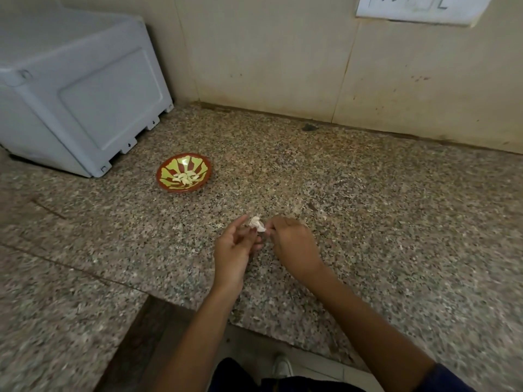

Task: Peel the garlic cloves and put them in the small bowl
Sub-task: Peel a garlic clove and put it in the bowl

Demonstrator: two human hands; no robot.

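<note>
My left hand (236, 244) and right hand (291, 241) pinch a garlic clove (257, 223) above the desk (368, 207), small bowl (184, 172) at ten o'clock. It looks light and papery; I'd grip its ends.

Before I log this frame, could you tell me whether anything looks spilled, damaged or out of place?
Nothing stands out. The bowl sits upright on the counter with peeled cloves inside, and both hands hold a garlic piece between them. Only a small dark speck lies near the wall.
</note>
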